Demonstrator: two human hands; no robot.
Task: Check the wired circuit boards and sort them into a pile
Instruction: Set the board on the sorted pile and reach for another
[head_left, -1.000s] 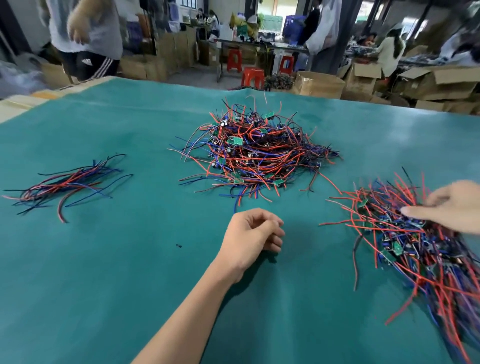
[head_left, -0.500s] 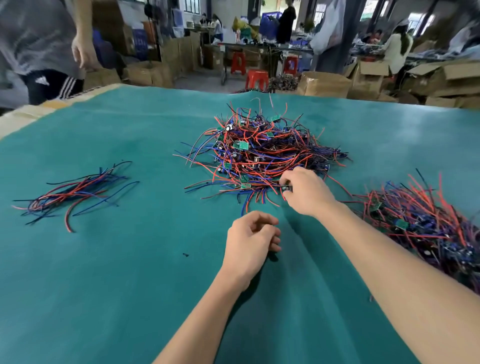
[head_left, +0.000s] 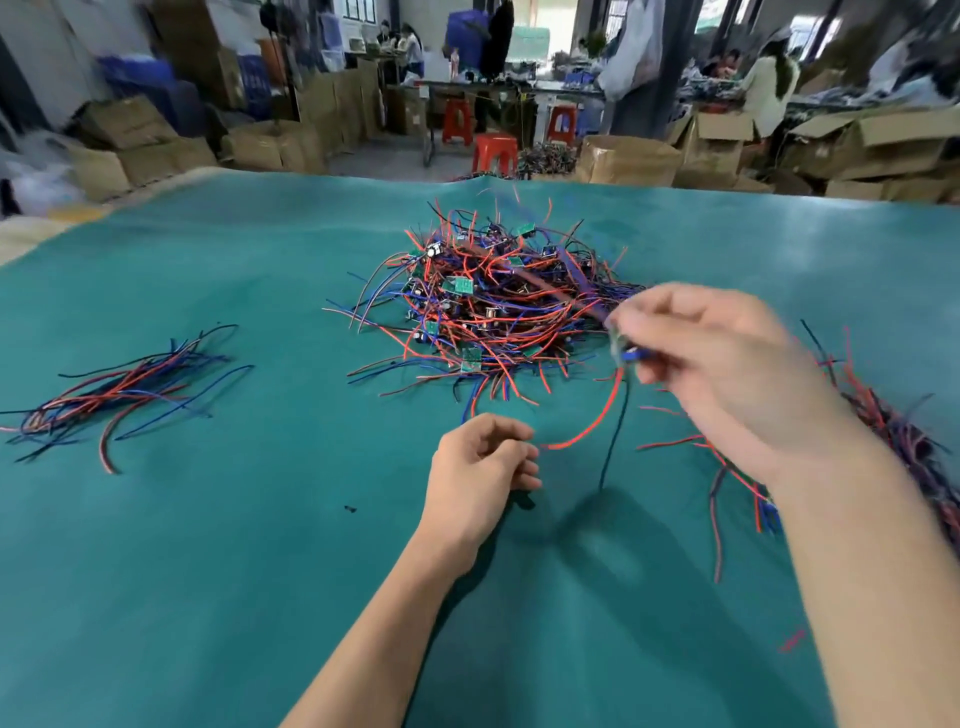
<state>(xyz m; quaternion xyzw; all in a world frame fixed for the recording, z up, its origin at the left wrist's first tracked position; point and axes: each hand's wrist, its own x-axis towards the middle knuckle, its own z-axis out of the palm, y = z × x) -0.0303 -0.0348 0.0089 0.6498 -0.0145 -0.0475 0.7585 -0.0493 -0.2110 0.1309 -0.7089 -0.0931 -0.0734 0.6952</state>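
While the right hand (head_left: 727, 364) pinches a wired circuit board (head_left: 621, 345) above the table (head_left: 208, 597), its red and black leads hang down toward the near edge. The sorted pile (head_left: 893, 441) lies toward the right edge, nearer this hand; the left hand (head_left: 480, 475) rests loosely curled, holding nothing.

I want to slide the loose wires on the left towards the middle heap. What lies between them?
In the head view, only bare green mat lies between the loose wire bundle and the central heap.

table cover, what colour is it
Teal green, a plain table cover with no pattern; the head view shows it best.
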